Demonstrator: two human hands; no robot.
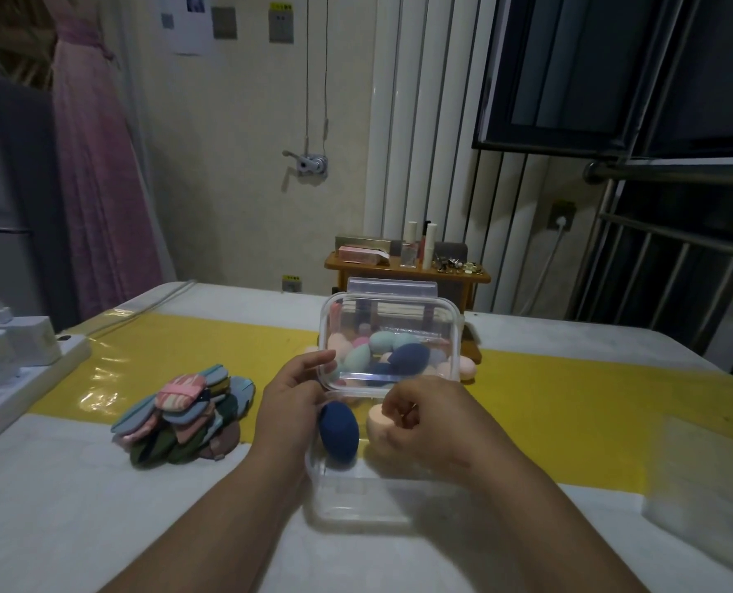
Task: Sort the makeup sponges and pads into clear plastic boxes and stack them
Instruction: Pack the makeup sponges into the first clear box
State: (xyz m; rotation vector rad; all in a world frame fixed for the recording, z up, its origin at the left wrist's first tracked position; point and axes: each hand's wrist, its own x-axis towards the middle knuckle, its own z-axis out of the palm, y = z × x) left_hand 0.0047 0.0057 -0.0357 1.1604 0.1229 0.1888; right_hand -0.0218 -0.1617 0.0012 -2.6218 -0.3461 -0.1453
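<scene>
Holding lid (390,336) over sponge box (356,494)

My right hand (416,415) covered most of the peach sponge (377,421). The clear lid (392,336) blurred the sponges behind it, and the frame's bottom cut off my forearms.

Two hands (289,404), two sponges (339,434) in box (356,498)

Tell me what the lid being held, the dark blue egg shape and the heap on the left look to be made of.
Lid: clear, glossy hard plastic, apparently; sponges show through it and its rim catches light.
Dark blue egg: likely soft matte foam, with no shine.
Heap of pads: seemingly fabric-covered, matte, flat with stitched-looking edges; some printed, though details are small.
</scene>
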